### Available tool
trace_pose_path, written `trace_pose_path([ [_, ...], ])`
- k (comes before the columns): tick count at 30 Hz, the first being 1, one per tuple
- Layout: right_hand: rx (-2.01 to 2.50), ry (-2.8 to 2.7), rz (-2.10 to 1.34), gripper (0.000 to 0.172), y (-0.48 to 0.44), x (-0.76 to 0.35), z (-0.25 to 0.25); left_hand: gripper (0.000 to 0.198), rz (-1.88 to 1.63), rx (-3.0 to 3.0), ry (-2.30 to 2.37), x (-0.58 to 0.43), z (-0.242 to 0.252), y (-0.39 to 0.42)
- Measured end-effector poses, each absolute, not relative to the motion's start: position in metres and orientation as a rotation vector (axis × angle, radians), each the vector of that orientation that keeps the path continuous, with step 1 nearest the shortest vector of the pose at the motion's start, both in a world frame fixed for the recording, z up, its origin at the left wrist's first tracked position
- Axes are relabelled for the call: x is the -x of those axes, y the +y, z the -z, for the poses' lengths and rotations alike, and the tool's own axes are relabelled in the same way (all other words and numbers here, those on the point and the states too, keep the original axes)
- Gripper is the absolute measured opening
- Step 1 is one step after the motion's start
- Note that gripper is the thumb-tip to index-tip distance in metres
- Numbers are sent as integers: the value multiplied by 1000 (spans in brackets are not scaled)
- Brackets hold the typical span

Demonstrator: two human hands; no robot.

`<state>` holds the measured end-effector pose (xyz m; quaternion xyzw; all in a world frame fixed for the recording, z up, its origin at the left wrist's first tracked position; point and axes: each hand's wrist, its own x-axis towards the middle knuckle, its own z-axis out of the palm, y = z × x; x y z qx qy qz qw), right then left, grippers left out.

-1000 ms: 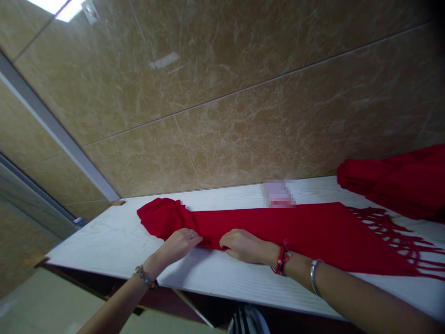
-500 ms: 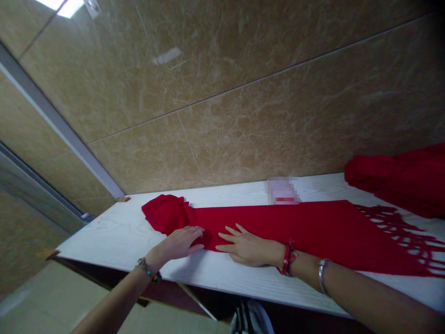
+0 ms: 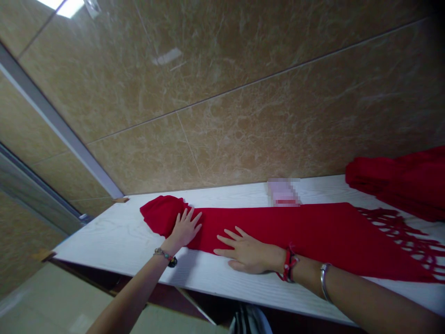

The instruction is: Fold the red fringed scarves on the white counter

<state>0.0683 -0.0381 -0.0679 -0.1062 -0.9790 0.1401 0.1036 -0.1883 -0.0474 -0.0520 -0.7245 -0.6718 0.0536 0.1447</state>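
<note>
A long red scarf (image 3: 278, 225) lies along the white tabletop, flat through its middle and bunched into a heap at its left end. Its right end spreads into a knotted fringe. My left hand (image 3: 184, 228) rests with fingers spread on the cloth just beside the bunched part. Farther right, my right hand (image 3: 245, 250) lies flat with fingers apart over the scarf's near edge. Neither hand grips the fabric.
More folded red cloth (image 3: 399, 183) sits at the table's back right. A small blurred-out packet (image 3: 281, 191) stands between the scarf and the tiled wall (image 3: 243, 134). The white table (image 3: 104, 239) ends at a near edge above dark open shelving.
My left hand has moved up and forward across the scarf, and its bent fingers have spread out. My right hand has stayed almost in place.
</note>
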Motion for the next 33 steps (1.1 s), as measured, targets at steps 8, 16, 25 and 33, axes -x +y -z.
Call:
trace_pose_path([
  [8, 306, -2874, -433, 48, -37, -68, 72, 41, -170, 2475, -1749, 211, 67, -43],
  [16, 339, -2891, -411, 48, -38, -67, 69, 38, 193, 2548, -1633, 186, 64, -40],
  [25, 327, -2874, -441, 48, -38, -67, 71, 40, 164, 2179, -1886, 220, 74, -16],
  [33, 341, -2888, -457, 48, -39, -67, 68, 46, 19, 2600, -1746, 184, 70, -7],
])
